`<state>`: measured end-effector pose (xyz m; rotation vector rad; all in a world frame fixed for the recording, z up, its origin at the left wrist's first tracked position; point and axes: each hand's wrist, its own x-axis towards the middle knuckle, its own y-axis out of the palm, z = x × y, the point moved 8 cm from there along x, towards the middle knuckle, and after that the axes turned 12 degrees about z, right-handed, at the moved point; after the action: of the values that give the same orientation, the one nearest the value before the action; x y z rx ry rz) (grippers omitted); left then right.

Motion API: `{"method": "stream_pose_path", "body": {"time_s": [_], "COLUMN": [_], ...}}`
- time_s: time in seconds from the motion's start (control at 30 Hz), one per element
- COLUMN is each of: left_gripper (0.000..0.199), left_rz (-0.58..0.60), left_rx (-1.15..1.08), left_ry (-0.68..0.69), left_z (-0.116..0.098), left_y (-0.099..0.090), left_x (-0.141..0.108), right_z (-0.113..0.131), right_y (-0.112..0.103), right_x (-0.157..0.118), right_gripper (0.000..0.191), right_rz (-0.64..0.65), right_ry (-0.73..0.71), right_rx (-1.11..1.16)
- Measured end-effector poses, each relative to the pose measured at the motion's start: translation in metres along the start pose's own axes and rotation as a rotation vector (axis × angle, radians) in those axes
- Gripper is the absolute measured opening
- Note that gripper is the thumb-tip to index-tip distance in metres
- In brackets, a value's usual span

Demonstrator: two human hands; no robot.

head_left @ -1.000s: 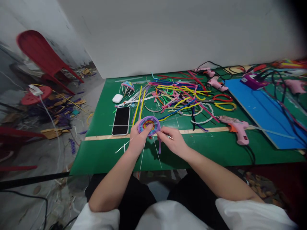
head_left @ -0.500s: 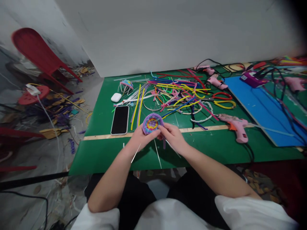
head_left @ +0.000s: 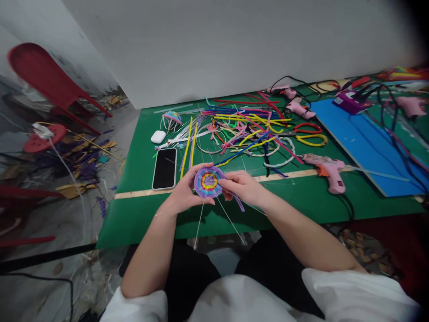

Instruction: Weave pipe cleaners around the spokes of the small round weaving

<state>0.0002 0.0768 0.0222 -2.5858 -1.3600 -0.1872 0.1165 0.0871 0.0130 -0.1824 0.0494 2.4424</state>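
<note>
A round woven disc (head_left: 208, 182) with purple, blue, yellow and red rings is held up over the table's front part. Thin pale wires stick out from it on several sides. My left hand (head_left: 183, 191) curves around its left edge, thumb below and fingers above. At the right edge, my right hand (head_left: 241, 187) pinches the rim with thumb and forefinger. A purple pipe cleaner (head_left: 238, 203) trails from the disc under my right hand. The fingers behind the disc are partly hidden.
Behind the disc lies a heap of coloured pipe cleaners (head_left: 248, 120). A smartphone (head_left: 164, 168) and a white earphone case (head_left: 158, 137) are at left. Scissors (head_left: 311, 140), a pink glue gun (head_left: 330, 170) and a blue board (head_left: 355, 147) lie at right.
The disc has turned and tilted to face the camera more, and its wires point in other directions. My left hand has spread wider around it. The purple tail now slants to the right.
</note>
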Motion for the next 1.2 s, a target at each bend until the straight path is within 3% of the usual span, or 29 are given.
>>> {"method": "stream_pose_path", "body": {"time_s": [0.2, 0.3, 0.4, 0.5, 0.6, 0.8, 0.9, 1.0, 1.2], "left_gripper": [0.08, 0.085, 0.086, 0.08, 0.076, 0.071, 0.051, 0.034, 0.038], "left_rz": [-0.015, 0.019, 0.133, 0.216, 0.207, -0.092, -0.288, -0.424, -0.588], "left_rx": [0.046, 0.035, -0.049, -0.193, -0.18, 0.081, 0.228, 0.353, 0.384], "left_ry": [0.069, -0.057, -0.211, -0.246, -0.267, -0.215, -0.156, -0.15, -0.073], "left_z": [-0.005, -0.003, 0.001, -0.002, -0.003, -0.004, -0.008, -0.011, -0.015], "left_y": [-0.001, -0.002, -0.003, -0.002, 0.003, 0.009, 0.002, -0.002, -0.007], "left_x": [0.0, -0.001, -0.007, -0.012, -0.01, 0.0, -0.003, -0.007, -0.014], "right_z": [0.003, 0.007, 0.011, 0.014, 0.015, 0.023, 0.02, 0.01, -0.002], "right_y": [0.0, -0.003, -0.009, -0.012, -0.013, -0.021, -0.025, -0.027, -0.015], "right_x": [-0.002, -0.004, -0.006, -0.008, -0.01, -0.01, -0.01, -0.009, -0.002], "right_gripper": [0.034, 0.034, 0.035, 0.035, 0.035, 0.038, 0.034, 0.026, 0.021], "right_rz": [0.017, 0.002, 0.0, 0.06, 0.102, 0.004, -0.068, -0.148, -0.168], "right_ry": [-0.013, -0.005, 0.002, 0.014, 0.025, -0.03, -0.021, 0.016, -0.021], "right_rx": [-0.025, -0.093, -0.186, -0.284, -0.366, -0.478, -0.447, -0.245, 0.149]}}
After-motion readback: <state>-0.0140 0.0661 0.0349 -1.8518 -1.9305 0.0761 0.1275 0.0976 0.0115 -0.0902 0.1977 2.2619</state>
